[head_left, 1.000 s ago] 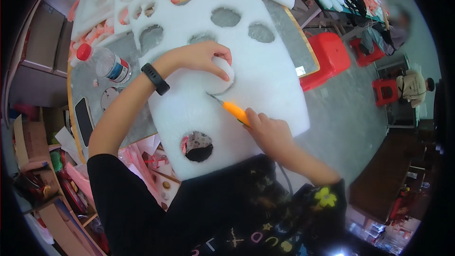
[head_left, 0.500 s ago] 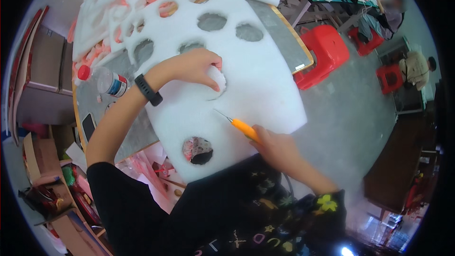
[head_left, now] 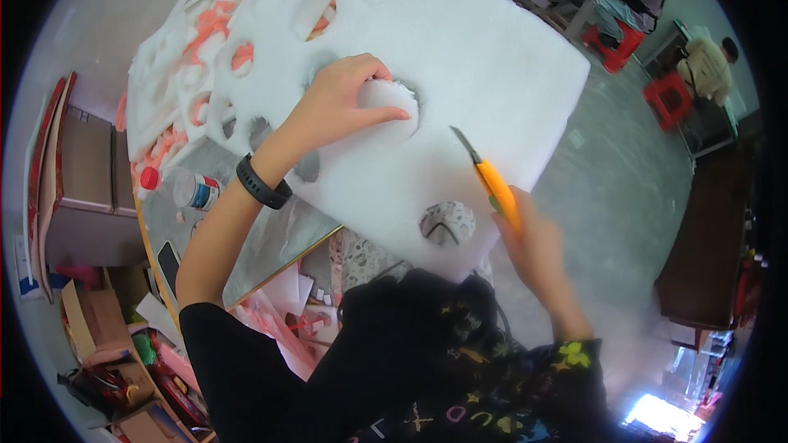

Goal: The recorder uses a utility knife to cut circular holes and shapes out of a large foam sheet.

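A large white foam sheet [head_left: 501, 57] with several round holes lies in front of me and overhangs the table's near edge. My left hand [head_left: 349, 102] pinches a round white foam disc [head_left: 386, 107] between thumb and fingers. The disc tilts at the rim of a round hole in the sheet; whether it is wholly free of it I cannot tell. My right hand [head_left: 535, 238] grips an orange utility knife [head_left: 497, 189], its bare blade pointing up and to the left, apart from the disc. Through the near hole, patterned fabric shows.
A clear bottle with a red cap [head_left: 149, 179] and a phone [head_left: 167, 264] lie on the grey table [head_left: 283, 234]. Pink and white foam scraps [head_left: 212, 29] pile up at the far left. Opened cardboard boxes [head_left: 94, 324] stand lower left. Two people sit on red stools far right.
The foam sheet has turned and shifted, its near hole moving right. My left hand moved slightly up and right with the disc. The knife moved right and up, its blade pointing more steeply upward.
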### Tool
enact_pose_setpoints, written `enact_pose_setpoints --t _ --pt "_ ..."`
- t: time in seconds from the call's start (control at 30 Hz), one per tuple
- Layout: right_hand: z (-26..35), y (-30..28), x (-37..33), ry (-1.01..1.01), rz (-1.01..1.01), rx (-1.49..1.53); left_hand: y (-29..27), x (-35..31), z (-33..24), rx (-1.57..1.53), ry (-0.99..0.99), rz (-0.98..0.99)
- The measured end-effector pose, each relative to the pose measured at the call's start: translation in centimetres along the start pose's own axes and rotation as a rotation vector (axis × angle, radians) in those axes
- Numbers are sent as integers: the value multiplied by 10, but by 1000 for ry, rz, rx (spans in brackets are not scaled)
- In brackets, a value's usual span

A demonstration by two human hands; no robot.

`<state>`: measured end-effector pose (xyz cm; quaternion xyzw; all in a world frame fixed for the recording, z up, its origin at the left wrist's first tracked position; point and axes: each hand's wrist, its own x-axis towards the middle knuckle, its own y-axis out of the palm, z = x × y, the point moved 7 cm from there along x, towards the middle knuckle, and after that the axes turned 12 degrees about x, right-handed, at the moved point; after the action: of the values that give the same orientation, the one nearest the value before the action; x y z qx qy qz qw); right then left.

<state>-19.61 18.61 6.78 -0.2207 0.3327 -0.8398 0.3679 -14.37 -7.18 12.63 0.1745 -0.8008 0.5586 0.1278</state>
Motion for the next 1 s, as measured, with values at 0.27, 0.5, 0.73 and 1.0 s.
enact_pose_setpoints --t 0.27,0.5,0.73,1.0 --pt "-3 -50 2 -31 -278 89 21 50 -16 71 -76 -80" --pt "-24 -46 -5 5 -162 -21 55 64 -8 184 -281 137" --pt "-23 -7 -4 -71 60 -7 88 -4 18 94 -263 307" --pt "-21 23 15 -87 243 -64 90 -28 32 -105 -311 224"
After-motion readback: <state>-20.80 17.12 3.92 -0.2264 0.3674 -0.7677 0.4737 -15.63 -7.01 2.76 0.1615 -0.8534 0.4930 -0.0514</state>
